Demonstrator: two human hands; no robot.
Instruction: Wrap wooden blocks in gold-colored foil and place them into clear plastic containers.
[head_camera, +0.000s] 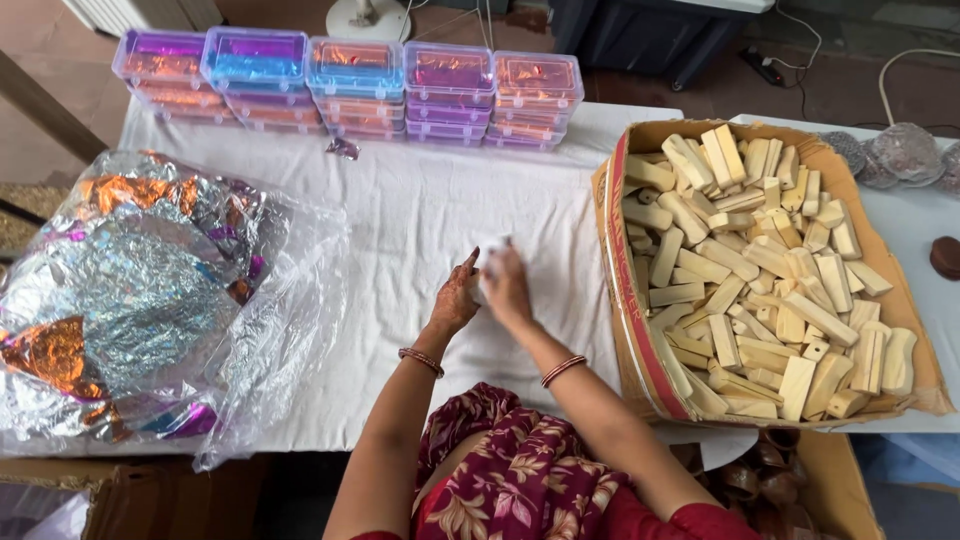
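Lap in floral cloth (510, 480) at bottom centre. Foil bag (140, 300) at left. Left hand (455, 300) and right hand (508, 285) at centre, fingers curled together, pinching small white piece (490, 258) on tablecloth (400, 220). Piece looks light, thin, likely pliable; edges best for grip. Box of blocks (760, 270) at right.

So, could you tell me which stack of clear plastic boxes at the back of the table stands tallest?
The second stack from the left, whose blue-tinted top box rises above the neighbouring stacks.
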